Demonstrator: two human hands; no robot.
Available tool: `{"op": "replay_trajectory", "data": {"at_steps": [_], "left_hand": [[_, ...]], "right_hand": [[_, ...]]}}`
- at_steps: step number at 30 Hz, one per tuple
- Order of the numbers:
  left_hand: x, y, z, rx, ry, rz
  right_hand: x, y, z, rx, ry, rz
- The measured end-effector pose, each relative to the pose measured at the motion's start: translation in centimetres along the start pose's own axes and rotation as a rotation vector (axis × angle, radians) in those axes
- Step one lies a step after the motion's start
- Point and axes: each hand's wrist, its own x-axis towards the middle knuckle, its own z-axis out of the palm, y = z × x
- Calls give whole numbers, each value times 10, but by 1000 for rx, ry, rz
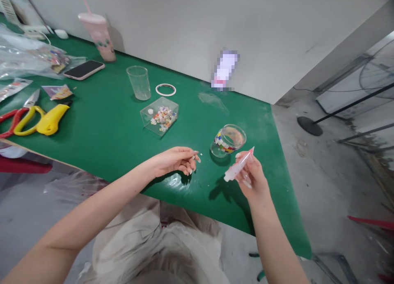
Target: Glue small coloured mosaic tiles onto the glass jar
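- The right hand (pixel 250 175) is closed around a small clear tube (pixel 237 168), just in front of the glass jar (pixel 228 140). Its pink tip points up toward the jar, probably so that nothing runs out and the nozzle stays close to the glass.
- The jar stands upright on the green table (pixel 107 128) with a band of coloured tiles around its wall.
- The left hand (pixel 177 161) rests on the table left of the jar, fingers curled in with the tips drawn together beside tiny white bits (pixel 200 155). I cannot tell whether it is pinching one.
- A clear box (pixel 160 116) of coloured pieces lies open further left of the jar, likely kept within easy reach.
- Beyond the box are a plastic cup (pixel 139 83) and a white ring (pixel 165 89).
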Motion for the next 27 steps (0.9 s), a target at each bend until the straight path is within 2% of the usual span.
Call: {"op": "replay_trajectory", "data": {"at_steps": [5, 16, 19, 27], "left_hand": [[2, -1, 0, -19, 6, -21], [5, -5, -2, 60, -19, -34], [5, -6, -2, 87, -3, -26], [4, -5, 4, 162, 45, -23]], "right_hand": [[-2, -3, 5, 24, -20, 39], [0, 4, -3, -36, -16, 107], [1, 4, -1, -47, 7, 112], [-1, 4, 3, -72, -33, 126]]}}
